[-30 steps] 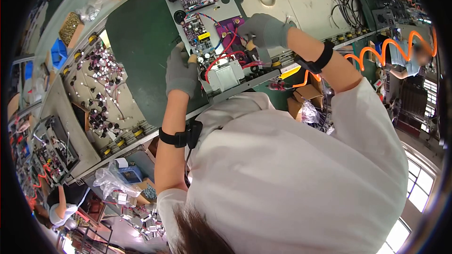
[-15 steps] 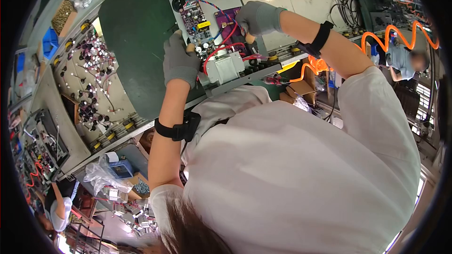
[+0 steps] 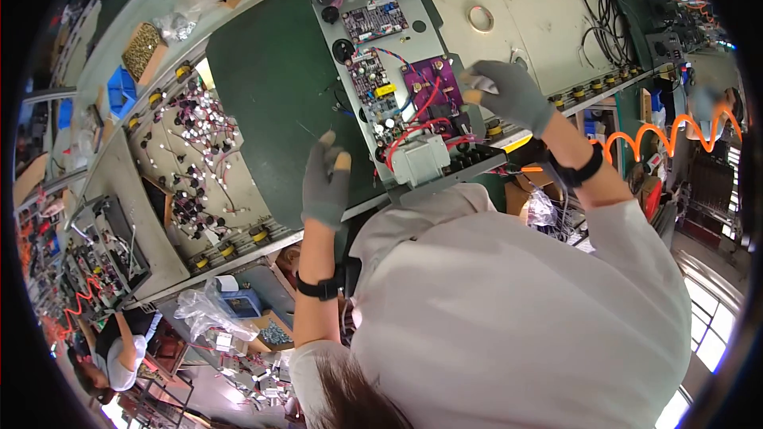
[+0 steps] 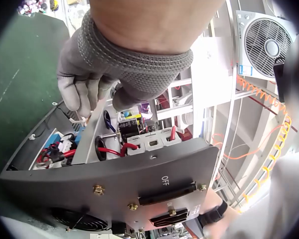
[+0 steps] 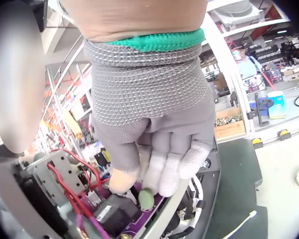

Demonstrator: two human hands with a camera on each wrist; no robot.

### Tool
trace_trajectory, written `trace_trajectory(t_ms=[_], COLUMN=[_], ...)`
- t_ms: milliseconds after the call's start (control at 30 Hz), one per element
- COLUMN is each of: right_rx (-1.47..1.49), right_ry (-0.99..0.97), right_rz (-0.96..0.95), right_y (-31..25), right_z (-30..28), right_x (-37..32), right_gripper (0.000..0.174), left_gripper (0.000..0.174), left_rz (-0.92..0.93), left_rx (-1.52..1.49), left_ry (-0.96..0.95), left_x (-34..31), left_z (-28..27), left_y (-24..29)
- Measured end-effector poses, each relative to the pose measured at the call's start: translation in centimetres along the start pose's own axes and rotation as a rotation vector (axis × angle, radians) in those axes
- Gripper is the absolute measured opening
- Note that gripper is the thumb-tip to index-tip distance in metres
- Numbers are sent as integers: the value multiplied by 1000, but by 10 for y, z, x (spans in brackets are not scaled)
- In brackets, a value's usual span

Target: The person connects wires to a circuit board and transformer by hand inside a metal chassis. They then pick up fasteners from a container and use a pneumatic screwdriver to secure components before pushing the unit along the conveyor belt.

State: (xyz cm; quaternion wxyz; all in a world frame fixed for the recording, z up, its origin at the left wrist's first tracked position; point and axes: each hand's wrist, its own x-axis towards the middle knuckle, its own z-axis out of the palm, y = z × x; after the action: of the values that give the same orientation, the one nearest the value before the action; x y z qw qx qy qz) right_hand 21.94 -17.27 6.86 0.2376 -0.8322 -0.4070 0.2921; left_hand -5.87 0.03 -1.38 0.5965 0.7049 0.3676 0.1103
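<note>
An open grey metal chassis (image 3: 413, 48) lies on the green mat (image 3: 262, 87). It holds circuit boards, a purple board (image 3: 433, 83), red wires and a boxy transformer (image 3: 419, 160). My gloved left hand (image 3: 326, 179) hovers over the mat just left of the chassis. Its fingers (image 4: 82, 97) are loosely curled beside the chassis wall and hold nothing that I can see. My gloved right hand (image 3: 509, 95) sits at the chassis's right wall. Its fingers (image 5: 159, 174) curl down over the purple board (image 5: 144, 211) beside a black component (image 5: 112, 214). Whether they pinch anything is hidden.
The chassis's front panel (image 4: 139, 184) carries an OFF marking and screws. Left of the mat is a tray of small wired parts (image 3: 179, 143). A tape ring (image 3: 480, 17) and black cables (image 3: 608, 20) lie on the beige bench. An orange coiled hose (image 3: 675, 131) hangs at the right.
My left hand has come off the chassis's left side and drawn back over the mat. My right hand has shifted from the middle of the purple board to the chassis's right wall.
</note>
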Motion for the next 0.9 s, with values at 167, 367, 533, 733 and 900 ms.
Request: trace_trajectory(t_ms=[167,367,533,733,900], right_rx=[136,64,-115,-113,922], right_ry=[226,399,264,168,116], right_rz=[129,-114,-481,-459,378], right_y=[15,-24,-48,-47,-4], right_z=[19,32,46,57,12], right_x=[-55,-73,-68,-68,-33], right_gripper=[26,22,27,24,21], left_gripper=[44,57,67,67,69], left_rz=[-258,-253,-228,-88,-178], left_rx=[-59,-118,46,429,150], left_ry=[-1,-298,-564,-839,-684], left_x=[-23,-38,-20,-2,-11], left_z=[-27,-4,11,0,-1], left_y=[-33,10,57,68,57])
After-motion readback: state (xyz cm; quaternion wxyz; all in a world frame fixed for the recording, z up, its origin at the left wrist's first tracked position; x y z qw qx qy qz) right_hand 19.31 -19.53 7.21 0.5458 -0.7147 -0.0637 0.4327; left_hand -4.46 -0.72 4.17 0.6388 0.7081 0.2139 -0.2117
